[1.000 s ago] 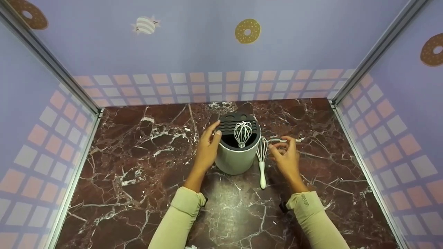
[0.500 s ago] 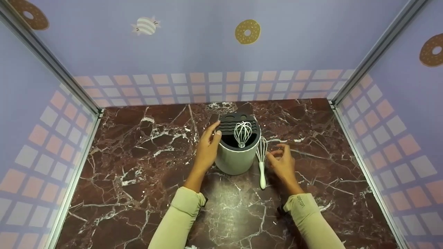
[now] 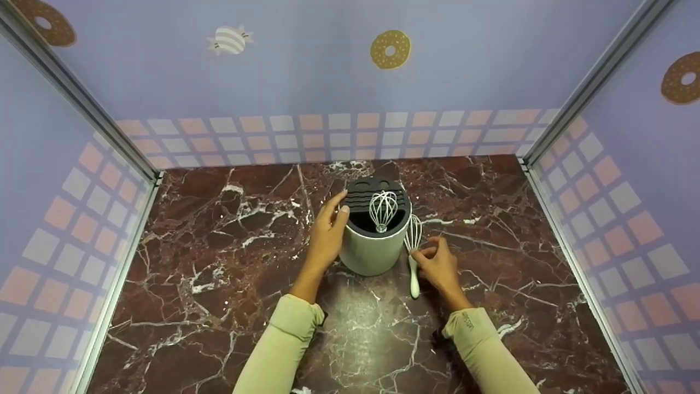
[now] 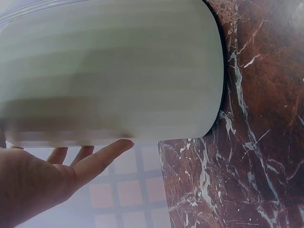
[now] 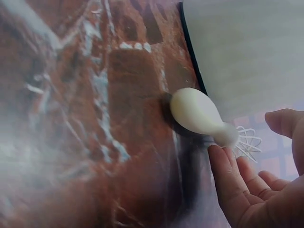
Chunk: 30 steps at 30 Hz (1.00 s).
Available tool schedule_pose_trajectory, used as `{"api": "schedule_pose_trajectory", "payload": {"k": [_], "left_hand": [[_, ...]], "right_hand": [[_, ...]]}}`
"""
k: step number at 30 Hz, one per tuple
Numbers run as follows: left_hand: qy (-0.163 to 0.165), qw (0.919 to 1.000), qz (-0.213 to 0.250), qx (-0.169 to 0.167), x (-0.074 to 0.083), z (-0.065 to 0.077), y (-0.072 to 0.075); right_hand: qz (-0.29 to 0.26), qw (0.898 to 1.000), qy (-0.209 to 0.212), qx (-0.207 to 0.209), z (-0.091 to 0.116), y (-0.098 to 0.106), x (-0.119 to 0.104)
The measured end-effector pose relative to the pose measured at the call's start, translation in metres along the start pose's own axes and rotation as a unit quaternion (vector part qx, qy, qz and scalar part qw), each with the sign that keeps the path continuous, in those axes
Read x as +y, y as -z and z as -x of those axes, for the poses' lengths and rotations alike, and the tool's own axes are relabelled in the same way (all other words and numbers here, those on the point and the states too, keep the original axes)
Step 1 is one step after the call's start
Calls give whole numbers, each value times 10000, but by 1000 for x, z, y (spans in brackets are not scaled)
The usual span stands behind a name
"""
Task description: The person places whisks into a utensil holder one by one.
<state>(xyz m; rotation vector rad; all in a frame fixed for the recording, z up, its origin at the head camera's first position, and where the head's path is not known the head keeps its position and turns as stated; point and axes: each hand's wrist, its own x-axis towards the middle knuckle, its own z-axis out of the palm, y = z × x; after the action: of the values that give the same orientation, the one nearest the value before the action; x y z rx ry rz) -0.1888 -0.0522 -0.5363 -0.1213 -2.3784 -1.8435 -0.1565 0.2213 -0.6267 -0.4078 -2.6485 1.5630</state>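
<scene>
A pale cylindrical utensil holder [image 3: 371, 256] with a black slotted top stands at mid-table. The wire head of one whisk [image 3: 381, 228] pokes up from its front opening; the handle is hidden inside. My left hand [image 3: 326, 241] rests along the holder's left side, fingers extended against its wall [image 4: 114, 80] in the left wrist view. A second whisk [image 3: 414, 282] lies on the table right of the holder, its white handle towards me. My right hand [image 3: 439, 268] is at that handle's upper end. In the right wrist view, fingertips meet the handle [image 5: 194, 111] while the thumb stays apart.
Dark red marbled tabletop [image 3: 219, 306] surrounds the holder. A lilac back wall [image 3: 306, 71] with printed doughnuts and checks rises behind. Side panels with metal edge strips [image 3: 579, 257] flank the table left and right.
My right hand has come towards me and leftwards, from beside the lying whisk's wires to its handle. The left hand, holder and both whisks have kept their places.
</scene>
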Motion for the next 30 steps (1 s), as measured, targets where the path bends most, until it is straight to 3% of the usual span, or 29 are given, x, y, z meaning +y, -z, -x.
{"api": "schedule_pose_trajectory", "payload": {"k": [14,24,30], "left_hand": [[-72,9999,83,21,-1,-1,0],[-42,10000,47,40,-1,-1,0],[-37,10000,23,30,0,0,0]], "right_hand": [[313,9995,29,42,3,-8,5],[969,9952,23,-104,5,-8,3],[947,9953,26,-184,6,-9,3]]}}
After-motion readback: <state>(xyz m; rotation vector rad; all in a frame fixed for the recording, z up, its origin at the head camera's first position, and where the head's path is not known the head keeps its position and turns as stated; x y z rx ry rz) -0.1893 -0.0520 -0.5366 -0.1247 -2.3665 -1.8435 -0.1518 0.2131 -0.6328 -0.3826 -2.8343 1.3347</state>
